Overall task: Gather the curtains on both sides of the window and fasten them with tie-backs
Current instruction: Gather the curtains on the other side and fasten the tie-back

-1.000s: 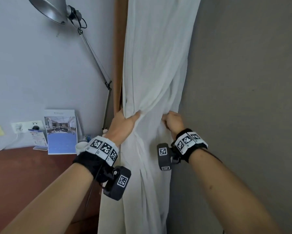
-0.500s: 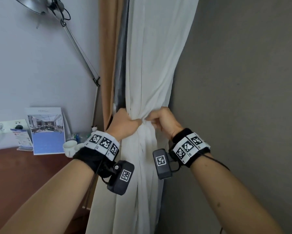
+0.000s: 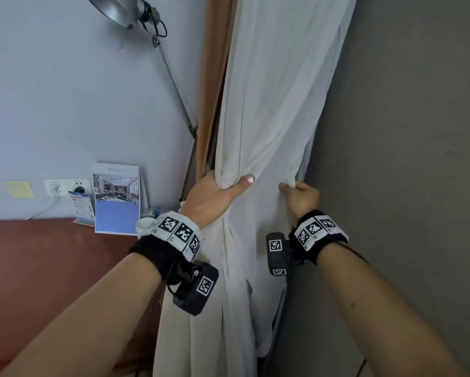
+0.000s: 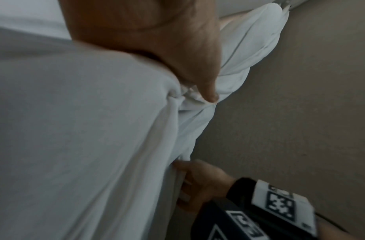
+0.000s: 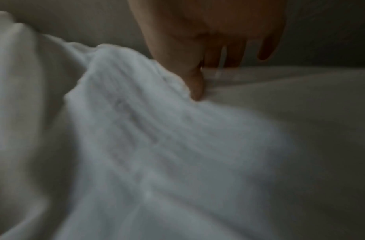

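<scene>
White sheer curtain (image 3: 269,110) hung beside the grey wall (image 3: 408,159), bunched at mid-height. Left hand (image 3: 212,194) gripped the curtain's left edge, thumb wrapped across the folds. Right hand (image 3: 300,195) pinched the curtain's right edge against the wall side; the two hands stood apart with fabric between. Tan drape (image 3: 215,77) hung left of the curtain. Desk lamp (image 3: 117,9) and brochure (image 3: 117,198) stood further left, above the counter (image 3: 51,257).
</scene>
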`<state>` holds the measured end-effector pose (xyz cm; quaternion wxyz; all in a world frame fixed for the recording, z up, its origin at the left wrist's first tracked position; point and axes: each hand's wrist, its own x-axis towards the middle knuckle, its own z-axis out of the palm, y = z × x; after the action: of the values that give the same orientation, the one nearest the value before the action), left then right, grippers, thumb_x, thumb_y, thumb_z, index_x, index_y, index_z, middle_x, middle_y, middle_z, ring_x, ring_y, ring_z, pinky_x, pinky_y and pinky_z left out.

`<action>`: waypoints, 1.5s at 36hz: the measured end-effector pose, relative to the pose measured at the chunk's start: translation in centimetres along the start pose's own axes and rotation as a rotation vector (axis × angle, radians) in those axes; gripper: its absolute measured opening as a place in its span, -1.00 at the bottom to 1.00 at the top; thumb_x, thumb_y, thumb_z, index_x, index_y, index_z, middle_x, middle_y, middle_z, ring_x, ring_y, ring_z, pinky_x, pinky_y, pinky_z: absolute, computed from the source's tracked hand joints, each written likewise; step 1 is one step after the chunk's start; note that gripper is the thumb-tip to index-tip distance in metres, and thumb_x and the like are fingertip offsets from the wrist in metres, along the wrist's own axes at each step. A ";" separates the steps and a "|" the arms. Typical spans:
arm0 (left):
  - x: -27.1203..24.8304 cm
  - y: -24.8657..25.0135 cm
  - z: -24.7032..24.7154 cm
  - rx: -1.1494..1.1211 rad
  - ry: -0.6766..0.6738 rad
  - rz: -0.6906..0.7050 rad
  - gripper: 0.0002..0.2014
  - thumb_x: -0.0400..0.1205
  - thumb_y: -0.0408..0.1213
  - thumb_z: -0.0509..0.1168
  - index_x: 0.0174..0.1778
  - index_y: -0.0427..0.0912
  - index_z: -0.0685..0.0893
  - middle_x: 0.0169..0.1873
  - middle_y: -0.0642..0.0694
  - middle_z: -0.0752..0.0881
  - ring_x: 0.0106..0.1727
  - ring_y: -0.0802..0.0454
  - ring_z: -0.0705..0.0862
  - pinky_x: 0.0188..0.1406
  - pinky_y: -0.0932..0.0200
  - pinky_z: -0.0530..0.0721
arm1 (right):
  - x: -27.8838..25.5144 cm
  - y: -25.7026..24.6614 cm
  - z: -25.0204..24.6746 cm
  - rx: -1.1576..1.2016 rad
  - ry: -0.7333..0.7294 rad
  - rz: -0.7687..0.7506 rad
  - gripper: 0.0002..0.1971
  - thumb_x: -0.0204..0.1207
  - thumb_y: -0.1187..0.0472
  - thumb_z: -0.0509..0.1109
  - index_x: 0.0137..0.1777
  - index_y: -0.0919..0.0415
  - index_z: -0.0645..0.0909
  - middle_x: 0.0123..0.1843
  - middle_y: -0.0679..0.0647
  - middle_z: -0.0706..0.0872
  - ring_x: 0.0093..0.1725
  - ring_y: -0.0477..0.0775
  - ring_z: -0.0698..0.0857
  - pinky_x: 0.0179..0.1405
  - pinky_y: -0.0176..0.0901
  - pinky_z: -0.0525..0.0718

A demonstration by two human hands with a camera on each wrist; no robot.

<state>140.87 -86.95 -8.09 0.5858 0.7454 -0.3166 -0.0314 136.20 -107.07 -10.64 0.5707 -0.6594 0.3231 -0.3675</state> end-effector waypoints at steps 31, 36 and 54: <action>-3.4 -2.3 8.7 0.257 -0.248 0.101 -0.50 0.64 -0.35 0.31 0.53 -0.22 0.45 0.38 -0.21 0.63 0.40 -0.16 0.59 0.37 0.06 0.53 | -9.1 -1.5 -0.9 -0.025 -0.278 -0.132 -0.11 0.03 -0.09 0.75 0.35 0.24 0.51 0.00 -0.02 0.80 0.16 0.01 0.74 0.24 -0.04 0.70; -3.4 -2.7 5.9 0.162 -0.391 0.031 -0.57 0.42 -0.12 0.59 0.15 -0.01 0.61 0.04 0.04 0.76 0.06 0.13 0.71 0.19 0.10 0.67 | -7.2 -1.4 -2.2 -0.041 -0.170 -0.150 -0.80 0.34 0.26 0.61 -0.07 0.15 0.68 -0.06 0.07 0.79 0.05 0.07 0.77 0.11 -0.01 0.76; 1.2 -3.5 1.0 0.169 0.047 0.083 -0.80 0.57 -0.45 0.34 -0.28 -0.06 0.68 -0.36 0.09 0.74 -0.20 0.06 0.74 0.06 0.02 0.74 | -4.7 0.8 -0.9 -0.072 -0.034 -0.099 -0.56 0.26 0.09 0.63 0.07 0.33 0.70 -0.03 0.13 0.80 0.02 0.08 0.78 0.13 0.01 0.77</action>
<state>142.94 -88.06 -11.12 0.5290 0.7789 -0.3349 0.0373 132.95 -103.66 -11.94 0.5334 -0.7008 0.2932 -0.3721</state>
